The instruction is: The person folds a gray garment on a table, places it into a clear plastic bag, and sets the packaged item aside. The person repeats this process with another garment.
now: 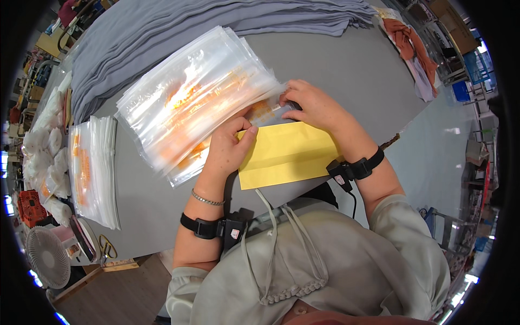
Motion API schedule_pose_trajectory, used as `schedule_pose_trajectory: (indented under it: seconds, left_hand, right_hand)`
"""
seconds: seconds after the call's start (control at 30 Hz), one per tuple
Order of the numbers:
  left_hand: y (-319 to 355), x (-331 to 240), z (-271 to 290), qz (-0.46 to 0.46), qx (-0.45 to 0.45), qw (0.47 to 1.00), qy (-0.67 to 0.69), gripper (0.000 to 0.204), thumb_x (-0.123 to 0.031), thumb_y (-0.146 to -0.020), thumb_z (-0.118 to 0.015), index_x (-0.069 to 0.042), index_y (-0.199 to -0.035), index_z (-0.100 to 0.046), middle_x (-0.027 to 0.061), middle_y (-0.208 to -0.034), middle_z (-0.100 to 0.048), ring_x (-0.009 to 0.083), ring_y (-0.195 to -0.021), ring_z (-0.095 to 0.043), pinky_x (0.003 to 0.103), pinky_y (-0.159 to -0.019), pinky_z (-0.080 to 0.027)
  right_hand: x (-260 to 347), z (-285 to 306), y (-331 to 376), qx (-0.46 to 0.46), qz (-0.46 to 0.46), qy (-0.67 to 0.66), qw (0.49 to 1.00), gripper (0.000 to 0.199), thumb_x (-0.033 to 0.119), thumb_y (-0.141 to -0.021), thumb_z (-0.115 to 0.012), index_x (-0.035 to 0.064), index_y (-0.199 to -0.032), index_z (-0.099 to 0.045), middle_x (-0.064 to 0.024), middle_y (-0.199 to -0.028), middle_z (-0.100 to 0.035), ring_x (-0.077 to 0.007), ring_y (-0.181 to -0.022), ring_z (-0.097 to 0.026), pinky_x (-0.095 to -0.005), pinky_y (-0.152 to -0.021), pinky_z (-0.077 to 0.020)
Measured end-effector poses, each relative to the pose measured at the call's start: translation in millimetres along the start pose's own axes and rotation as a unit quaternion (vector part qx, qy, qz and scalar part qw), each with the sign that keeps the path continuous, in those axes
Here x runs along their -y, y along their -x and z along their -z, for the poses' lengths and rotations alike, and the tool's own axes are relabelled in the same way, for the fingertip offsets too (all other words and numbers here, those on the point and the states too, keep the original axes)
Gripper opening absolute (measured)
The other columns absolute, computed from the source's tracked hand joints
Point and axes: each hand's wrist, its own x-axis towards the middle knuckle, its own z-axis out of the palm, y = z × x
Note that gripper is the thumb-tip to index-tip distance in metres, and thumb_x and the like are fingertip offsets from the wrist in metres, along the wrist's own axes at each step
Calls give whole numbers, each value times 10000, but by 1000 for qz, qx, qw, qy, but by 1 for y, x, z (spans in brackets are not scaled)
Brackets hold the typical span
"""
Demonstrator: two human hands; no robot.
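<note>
A loose pile of clear plastic bags (184, 103) with orange print lies slantwise on the grey table in front of me. My left hand (227, 145) is at the pile's near edge, its fingers curled round a plastic bag and partly hidden by it, the thumb on top. To its right, my right hand (310, 105) pinches the right end of the bag between thumb and fingers. Below both hands lies a creased yellow sheet of paper (290, 156), close to my body. The left thumb is by the sheet's upper left corner.
Grey folded fabric (216, 16) stretches along the table's far side. Another stack of plastic bags (96, 172) is at left, beside bundled white bags (49, 146). A small fan (49, 257) and scissors (107, 247) are at lower left. Rust-coloured cloth (409, 43) lies far right.
</note>
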Motion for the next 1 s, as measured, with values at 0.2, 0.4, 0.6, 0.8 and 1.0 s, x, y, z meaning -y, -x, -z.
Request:
schedule_pose_trajectory:
  seconds: [0.2,0.4,0.6,0.8,1.0]
  left_hand:
    - [0,1,0,-3,3,1000,-7,173,-149,-860,-636,9,-797,-603,111,-757,-642,176,-705,-570,295,-685,-466]
    - [0,-9,-2,-82,-5,996,-36,132,-98,-840,-633,14,-790,-584,173,-969,-654,282,-915,-625,320,-808,-488]
    - [7,-26,1,-278,24,948,-149,100,-6,-803,-610,-9,-742,-532,202,-1155,-617,360,-1062,-604,369,-888,-482]
    - [-1,-6,-8,4,-18,1000,24,112,-47,-863,-603,34,-796,-563,181,-1159,-636,238,-1002,-635,336,-880,-478]
    - [-1,2,-3,27,-31,999,6,141,-87,-891,-599,43,-838,-609,138,-1076,-674,181,-977,-627,292,-875,-458]
  right_hand:
    - [-6,2,2,22,31,7,999,170,112,-771,-701,51,-909,-622,-81,-932,-578,-290,-895,-568,-380,-756,-480]
    - [-2,5,-11,-5,45,-19,999,107,129,-847,-624,44,-911,-616,-90,-864,-610,-304,-804,-586,-380,-705,-486]
    - [13,4,-29,-68,-86,-127,986,100,110,-902,-574,22,-939,-605,-84,-837,-650,-195,-753,-634,-301,-678,-493]
    - [15,-2,-32,-200,-76,-354,910,95,66,-924,-556,23,-993,-603,-22,-917,-658,-110,-865,-619,-252,-717,-493]
    - [4,45,36,-78,-177,-61,979,206,72,-852,-617,27,-1052,-600,-67,-1003,-621,-164,-840,-603,-302,-732,-488]
